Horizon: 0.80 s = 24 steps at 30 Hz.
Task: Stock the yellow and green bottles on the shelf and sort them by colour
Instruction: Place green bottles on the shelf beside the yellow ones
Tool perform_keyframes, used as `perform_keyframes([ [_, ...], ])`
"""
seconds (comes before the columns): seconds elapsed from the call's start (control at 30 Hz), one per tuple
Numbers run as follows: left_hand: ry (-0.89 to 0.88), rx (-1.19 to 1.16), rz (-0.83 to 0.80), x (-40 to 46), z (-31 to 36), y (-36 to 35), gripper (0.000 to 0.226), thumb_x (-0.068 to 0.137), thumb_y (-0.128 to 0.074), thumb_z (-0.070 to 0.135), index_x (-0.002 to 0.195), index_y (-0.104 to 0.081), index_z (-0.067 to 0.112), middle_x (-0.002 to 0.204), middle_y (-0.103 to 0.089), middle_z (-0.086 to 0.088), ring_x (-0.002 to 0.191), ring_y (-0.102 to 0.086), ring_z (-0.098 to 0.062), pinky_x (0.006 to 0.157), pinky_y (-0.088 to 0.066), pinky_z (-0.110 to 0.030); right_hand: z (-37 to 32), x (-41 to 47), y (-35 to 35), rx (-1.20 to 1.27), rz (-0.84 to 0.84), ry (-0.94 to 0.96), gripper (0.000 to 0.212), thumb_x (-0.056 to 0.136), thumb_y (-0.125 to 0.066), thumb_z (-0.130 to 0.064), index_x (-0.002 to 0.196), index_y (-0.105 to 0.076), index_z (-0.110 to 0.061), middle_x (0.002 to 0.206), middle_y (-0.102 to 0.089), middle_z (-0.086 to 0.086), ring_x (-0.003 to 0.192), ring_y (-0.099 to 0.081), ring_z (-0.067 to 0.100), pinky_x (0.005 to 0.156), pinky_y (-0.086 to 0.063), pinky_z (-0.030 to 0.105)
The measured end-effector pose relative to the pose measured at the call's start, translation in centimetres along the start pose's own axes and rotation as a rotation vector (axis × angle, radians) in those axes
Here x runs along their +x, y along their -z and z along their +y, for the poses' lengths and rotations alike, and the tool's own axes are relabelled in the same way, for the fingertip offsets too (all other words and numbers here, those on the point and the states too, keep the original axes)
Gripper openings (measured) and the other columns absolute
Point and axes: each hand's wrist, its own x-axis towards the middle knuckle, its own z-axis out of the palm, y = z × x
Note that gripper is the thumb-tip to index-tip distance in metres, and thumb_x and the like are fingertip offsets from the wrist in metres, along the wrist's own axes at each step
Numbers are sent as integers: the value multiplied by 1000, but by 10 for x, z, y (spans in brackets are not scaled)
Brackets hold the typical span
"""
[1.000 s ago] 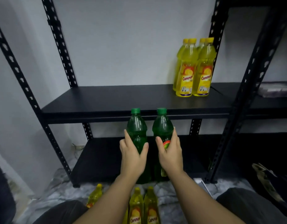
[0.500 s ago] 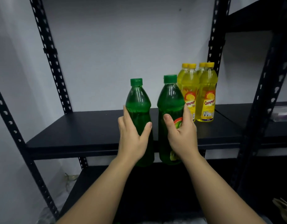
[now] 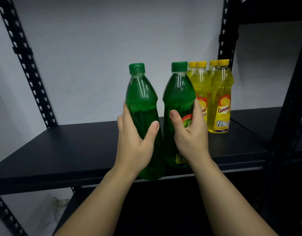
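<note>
**Two green bottles reach the shelf front**

Both green bottles have come up from down near the lower shelf a second ago and now stand level with the middle shelf point(image 3: 78, 147), closer to me and larger than half a second back. The left hand point(image 3: 135, 143) is wrapped around the left green bottle point(image 3: 141, 106), thumb pressed on the front and fingers curled behind its waist, a firm grasp. This bottle leans a little to the left at the top, and its base hangs in front of the shelf's front edge; I cannot tell whether it touches the board. The right hand point(image 3: 189, 135) is clamped on the right green bottle point(image 3: 178, 96), thumb on the near side just beside the red and green label, fingers round the far side. Its base sits at about the line of the shelf lip, though contact is hidden by the wrist. The two green bottles are just beside each other, nearly touching low down.

Behind and to the right, the yellow bottles point(image 3: 220, 103) stand upright in a tight cluster at the back right of the same shelf, yellow caps on, the front one showing a label reading "Cammer". The right green bottle overlaps the leftmost yellow one from my spot. Black perforated uprights point(image 3: 29, 68) frame the shelf against a pale wall point(image 3: 104, 40).
</note>
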Motion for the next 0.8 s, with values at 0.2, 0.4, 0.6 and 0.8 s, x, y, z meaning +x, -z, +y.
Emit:
perform_keyframes([
  [0.2,-11,51,-23,9,-10,-9,90,94,-64,46,165,-12,23,141,-41,1,123,-32,24,92,-28,7,4,-2,-2,-88,-7,-64,89,89,-57,-76,159,-32,-27,153,-47,-6,141,-45,12,111,-47,41],
  [0.4,144,-47,-51,10,-35,-13,87,90,-58,66,157,-21,24,155,-48,3,138,-49,-10,115,-44,-41,13,-21,5,1,-20,-195,88,79,-73,-71,147,-34,-33,138,-54,-6,120,-59,11,95,-53,30],
  [0.6,364,-130,-168,18,-45,-16,50,106,-36,54,151,-41,32,138,-42,2,120,-48,-3,102,-34,-31,18,-28,13,28,-95,-260,76,71,-72,-72,132,-41,-39,117,-64,-8,97,-64,-1,73,-50,10],
  [0.8,553,-326,-97,16,-67,-11,100,56,-88,71,131,-46,20,119,-65,-8,108,-68,-18,94,-56,-39,31,-34,18,43,-105,-278,81,62,-83,-72,126,-43,-43,123,-61,-9,107,-65,9,85,-58,31],
])
